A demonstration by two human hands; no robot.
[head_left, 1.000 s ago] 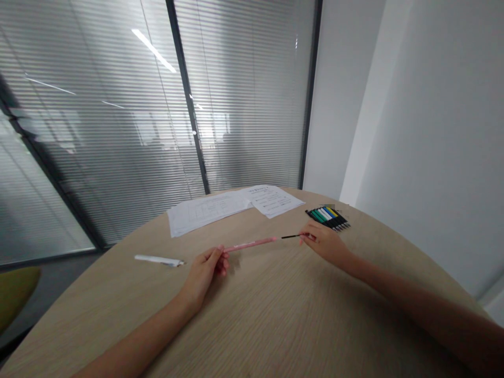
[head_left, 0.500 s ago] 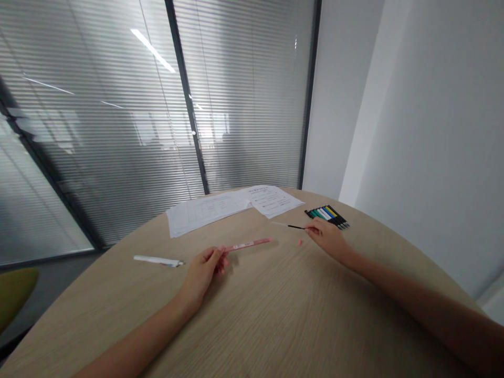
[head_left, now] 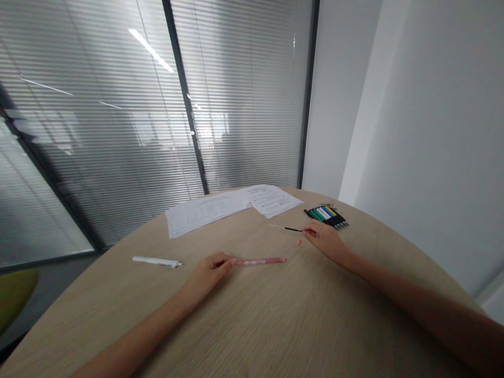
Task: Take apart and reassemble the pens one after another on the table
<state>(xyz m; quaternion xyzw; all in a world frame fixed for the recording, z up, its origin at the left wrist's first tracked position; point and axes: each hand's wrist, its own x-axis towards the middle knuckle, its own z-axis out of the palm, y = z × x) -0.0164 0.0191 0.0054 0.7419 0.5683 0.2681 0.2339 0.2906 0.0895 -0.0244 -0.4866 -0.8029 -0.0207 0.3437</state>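
Note:
My left hand (head_left: 208,272) is closed, thumb and fingers pinching the left end of a pink pen barrel (head_left: 262,261) with a white label. The barrel lies low over the table, pointing right. My right hand (head_left: 326,240) pinches the dark end of a thin pen refill (head_left: 293,229), part black and part clear, which points left just above or on the wood. A small pink pen piece (head_left: 298,242) rests between the two hands, just below the refill. Right behind my right hand lies a row of several pens (head_left: 321,212) in green, white, blue and yellow with black parts.
A white pen (head_left: 155,261) lies on the round wooden table (head_left: 275,325), left of my left hand. Printed paper sheets (head_left: 208,211) are spread near the far edge. Beyond the table stand a glass partition with blinds (head_left: 252,105) and a yellow-green chair (head_left: 18,294).
My left hand has moved slightly right and lowered the pink barrel, turning it from tilted up to nearly level. My right hand with the refill has shifted slightly left and down.

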